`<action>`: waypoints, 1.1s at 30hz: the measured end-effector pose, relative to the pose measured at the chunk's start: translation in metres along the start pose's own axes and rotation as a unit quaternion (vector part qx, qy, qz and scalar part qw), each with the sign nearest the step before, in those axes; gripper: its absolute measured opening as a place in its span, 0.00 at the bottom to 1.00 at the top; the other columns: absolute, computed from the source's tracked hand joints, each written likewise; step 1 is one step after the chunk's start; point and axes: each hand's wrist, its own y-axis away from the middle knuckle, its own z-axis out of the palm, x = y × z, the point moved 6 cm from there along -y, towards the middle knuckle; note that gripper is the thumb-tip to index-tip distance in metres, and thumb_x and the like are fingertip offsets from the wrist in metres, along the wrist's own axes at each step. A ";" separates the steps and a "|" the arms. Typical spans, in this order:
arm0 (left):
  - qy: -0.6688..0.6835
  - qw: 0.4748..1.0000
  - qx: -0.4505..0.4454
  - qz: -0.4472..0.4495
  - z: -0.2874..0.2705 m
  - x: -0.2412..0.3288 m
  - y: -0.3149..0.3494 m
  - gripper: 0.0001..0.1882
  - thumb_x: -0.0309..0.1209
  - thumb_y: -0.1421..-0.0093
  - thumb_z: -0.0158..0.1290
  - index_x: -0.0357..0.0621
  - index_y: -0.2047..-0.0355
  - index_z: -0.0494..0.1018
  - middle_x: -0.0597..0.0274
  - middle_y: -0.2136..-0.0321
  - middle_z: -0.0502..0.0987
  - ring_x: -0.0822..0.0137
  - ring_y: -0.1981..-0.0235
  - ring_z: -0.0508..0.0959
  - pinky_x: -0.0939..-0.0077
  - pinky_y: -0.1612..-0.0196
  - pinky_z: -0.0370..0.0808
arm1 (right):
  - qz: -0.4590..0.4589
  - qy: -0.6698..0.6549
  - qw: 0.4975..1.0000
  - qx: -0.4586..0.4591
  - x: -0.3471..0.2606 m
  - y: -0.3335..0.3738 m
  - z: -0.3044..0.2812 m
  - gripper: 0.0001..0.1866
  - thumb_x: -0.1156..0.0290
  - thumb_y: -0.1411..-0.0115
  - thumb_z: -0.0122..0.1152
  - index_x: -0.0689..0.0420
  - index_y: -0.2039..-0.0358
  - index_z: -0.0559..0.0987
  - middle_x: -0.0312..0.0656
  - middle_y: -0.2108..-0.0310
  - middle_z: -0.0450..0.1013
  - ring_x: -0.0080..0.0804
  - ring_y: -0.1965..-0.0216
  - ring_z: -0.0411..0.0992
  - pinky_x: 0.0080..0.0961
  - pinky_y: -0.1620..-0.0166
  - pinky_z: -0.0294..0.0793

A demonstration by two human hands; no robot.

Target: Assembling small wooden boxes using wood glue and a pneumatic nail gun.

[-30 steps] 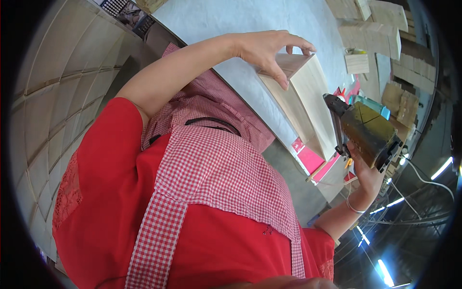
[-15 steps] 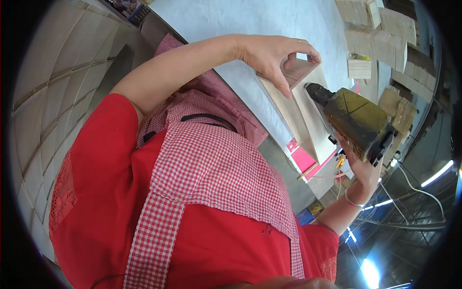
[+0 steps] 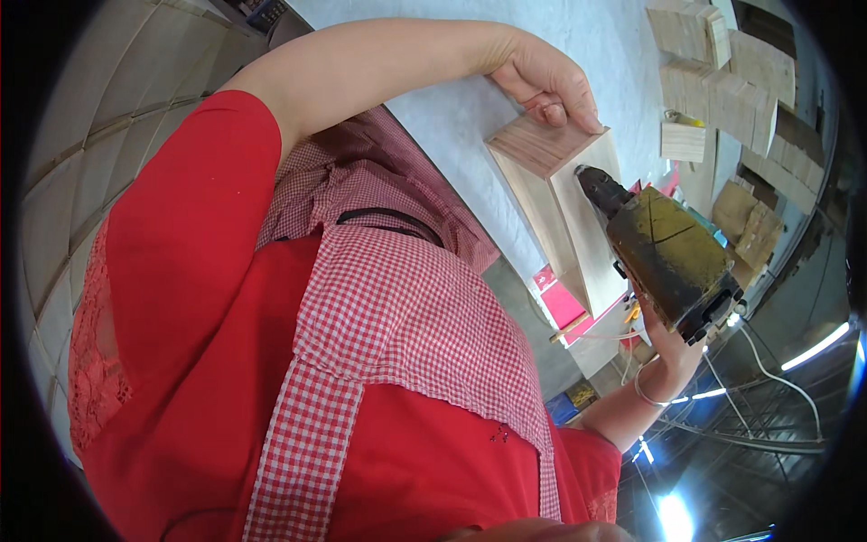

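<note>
An open box of pale wooden boards [image 3: 601, 248] lies on the white table, its brownish end panel [image 3: 546, 149] towards the far side. My left hand [image 3: 551, 81] is at that end panel, fingers curled, with a fingertip on the panel's corner. Raised over the box's right side is a nail gun [image 3: 668, 248], olive-yellow and black and worn. Its dark nose is close to the box's right-hand board; whether they touch I cannot tell. My right hand [image 3: 673, 339] grips the tool from beneath, and the tool's body hides most of the fingers.
Stacks of wooden pieces [image 3: 718, 99] line the table's far right, with a smaller wooden block [image 3: 682, 142] nearer. Pink material [image 3: 563, 305] lies at the near table corner. Large pale panels [image 3: 117, 135] stand to my left. A pale hose [image 3: 781, 379] hangs at right.
My left hand has gone from spanning the end panel with thumb and fingers to a curled hold at its corner. The nail gun has shifted slightly; its nose remains near the box.
</note>
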 end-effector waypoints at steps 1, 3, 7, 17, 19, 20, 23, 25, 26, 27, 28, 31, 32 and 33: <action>0.010 1.000 -0.012 -0.004 0.001 -0.001 -0.002 0.08 0.34 0.38 0.59 0.47 0.72 0.74 0.79 0.78 0.69 0.86 0.82 0.65 0.90 0.78 0.63 | 0.002 0.001 1.000 0.000 -0.002 0.000 -0.001 0.29 0.64 0.61 0.76 0.60 0.58 0.77 0.46 0.59 0.76 0.46 0.58 0.75 0.36 0.55 0.72; 0.020 1.000 -0.022 -0.009 0.002 -0.002 -0.002 0.08 0.33 0.38 0.59 0.46 0.72 0.74 0.79 0.79 0.69 0.86 0.82 0.64 0.90 0.78 0.63 | -0.059 0.076 0.995 0.017 -0.016 -0.003 -0.001 0.21 0.69 0.51 0.73 0.60 0.57 0.80 0.45 0.59 0.78 0.42 0.60 0.78 0.33 0.58 0.76; -0.008 1.000 0.025 -0.002 0.002 -0.001 0.002 0.08 0.35 0.37 0.57 0.45 0.71 0.75 0.80 0.84 0.66 0.85 0.85 0.59 0.86 0.80 0.56 | -0.086 0.105 0.991 0.015 -0.011 -0.008 0.005 0.17 0.71 0.47 0.72 0.60 0.58 0.81 0.44 0.60 0.80 0.40 0.62 0.79 0.32 0.59 0.78; -0.041 0.997 0.069 0.002 -0.002 -0.003 -0.002 0.09 0.36 0.41 0.60 0.44 0.65 0.77 0.77 0.80 0.70 0.83 0.83 0.63 0.85 0.75 0.62 | -0.042 0.074 0.996 -0.034 -0.012 -0.011 0.005 0.27 0.71 0.60 0.76 0.60 0.57 0.77 0.45 0.60 0.77 0.44 0.59 0.76 0.34 0.56 0.73; -0.052 0.996 0.077 0.002 0.004 -0.002 0.006 0.12 0.36 0.42 0.61 0.43 0.62 0.78 0.75 0.77 0.72 0.82 0.82 0.64 0.84 0.73 0.64 | -0.014 0.024 0.999 -0.023 -0.018 -0.018 0.004 0.21 0.73 0.51 0.73 0.62 0.56 0.79 0.46 0.57 0.78 0.38 0.59 0.78 0.32 0.57 0.76; -0.160 0.977 0.126 0.061 0.004 0.005 0.012 0.18 0.38 0.45 0.64 0.43 0.58 0.76 0.72 0.71 0.73 0.79 0.77 0.67 0.81 0.69 0.66 | -0.001 -0.001 1.000 -0.017 -0.019 -0.019 0.003 0.18 0.73 0.47 0.72 0.62 0.56 0.80 0.47 0.56 0.79 0.36 0.59 0.79 0.31 0.57 0.78; -0.366 0.888 0.215 0.176 0.024 0.018 0.037 0.31 0.41 0.52 0.68 0.43 0.49 0.73 0.65 0.60 0.75 0.73 0.67 0.73 0.77 0.60 0.70 | -0.005 0.019 1.000 -0.017 -0.023 -0.020 0.005 0.17 0.75 0.48 0.72 0.63 0.56 0.80 0.47 0.57 0.79 0.35 0.59 0.79 0.30 0.57 0.78; -0.452 0.838 0.224 0.206 0.038 0.014 0.048 0.42 0.42 0.60 0.71 0.45 0.43 0.68 0.62 0.52 0.71 0.65 0.56 0.71 0.71 0.50 0.68 | -0.007 0.030 0.999 -0.018 -0.026 -0.020 0.005 0.17 0.75 0.48 0.71 0.63 0.57 0.80 0.47 0.57 0.79 0.34 0.59 0.79 0.30 0.57 0.78; -0.494 0.810 0.227 0.221 0.043 0.013 0.050 0.48 0.42 0.63 0.72 0.46 0.41 0.66 0.60 0.48 0.69 0.62 0.50 0.70 0.68 0.45 0.67 | -0.002 0.017 1.000 -0.016 -0.028 -0.021 0.005 0.17 0.76 0.48 0.71 0.64 0.57 0.80 0.47 0.58 0.79 0.34 0.59 0.79 0.30 0.57 0.78; -0.494 0.810 0.226 0.221 0.045 0.012 0.050 0.48 0.42 0.63 0.72 0.46 0.41 0.66 0.60 0.48 0.69 0.62 0.50 0.70 0.68 0.45 0.67 | 0.003 0.003 1.000 -0.015 -0.029 -0.021 0.005 0.17 0.76 0.48 0.71 0.64 0.57 0.80 0.46 0.58 0.80 0.34 0.59 0.79 0.29 0.57 0.78; -0.493 0.810 0.230 0.217 0.045 0.012 0.050 0.49 0.42 0.65 0.73 0.47 0.40 0.65 0.59 0.47 0.68 0.61 0.48 0.69 0.67 0.43 0.66 | 0.007 -0.009 1.000 -0.013 -0.030 -0.023 0.005 0.17 0.76 0.48 0.71 0.64 0.57 0.80 0.46 0.59 0.80 0.34 0.59 0.79 0.29 0.57 0.78; -0.493 0.811 0.236 0.211 0.044 0.012 0.048 0.52 0.42 0.67 0.74 0.47 0.40 0.64 0.58 0.46 0.68 0.58 0.43 0.67 0.63 0.39 0.63 | -0.011 0.012 1.000 -0.017 -0.026 -0.023 0.005 0.16 0.77 0.48 0.71 0.64 0.58 0.80 0.46 0.60 0.80 0.34 0.59 0.79 0.28 0.57 0.78; -0.495 0.809 0.233 0.217 0.044 0.013 0.047 0.51 0.42 0.67 0.74 0.47 0.41 0.64 0.58 0.46 0.68 0.58 0.44 0.67 0.63 0.39 0.63 | -0.019 0.022 0.999 -0.019 -0.025 -0.023 0.005 0.16 0.77 0.48 0.71 0.64 0.58 0.80 0.45 0.60 0.80 0.34 0.60 0.79 0.28 0.57 0.78; -0.497 0.807 0.229 0.223 0.044 0.013 0.045 0.50 0.42 0.67 0.73 0.47 0.42 0.65 0.58 0.46 0.68 0.58 0.44 0.67 0.62 0.38 0.63 | -0.019 0.022 0.999 -0.018 -0.024 -0.022 0.006 0.16 0.77 0.48 0.71 0.64 0.58 0.80 0.45 0.60 0.80 0.34 0.60 0.79 0.28 0.57 0.78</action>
